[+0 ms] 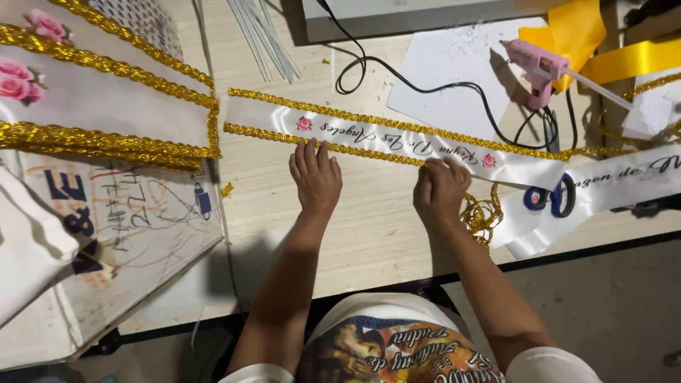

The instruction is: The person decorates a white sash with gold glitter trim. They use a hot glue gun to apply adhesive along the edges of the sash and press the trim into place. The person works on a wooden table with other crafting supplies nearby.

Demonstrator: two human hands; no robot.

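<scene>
Table: a pale wood-grain worktop point(369, 234) that carries everything here.
Finished sashes: a stack of white satin sashes edged in gold braid with pink fabric roses point(99, 92) lies at the far left, well apart from the hands.
Sash in hand: a long white satin ribbon sash with black script lettering and small pink roses point(397, 140) stretches across the table; gold sequin braid trim point(369, 151) runs along both edges.
Left hand: the left hand point(316, 177) lies flat, fingers spread, its fingertips pressing the trim on the near edge.
Right hand: the right hand point(441, 188) is curled, pinching the trim onto the sash edge; loose trim point(482, 213) is heaped just beside it.
Glue gun: a pink plastic hot-glue gun point(535, 67) rests on white paper beyond the sash, its black cord looping nearby.
Scissors: blue-handled scissors point(550, 197) lie on a second sash to the right.
Risk: fresh hot glue, if any, could burn the fingertips or seep out and mark the satin; uneven pressing could leave the braid wavy, and the loose heap could tangle.
</scene>
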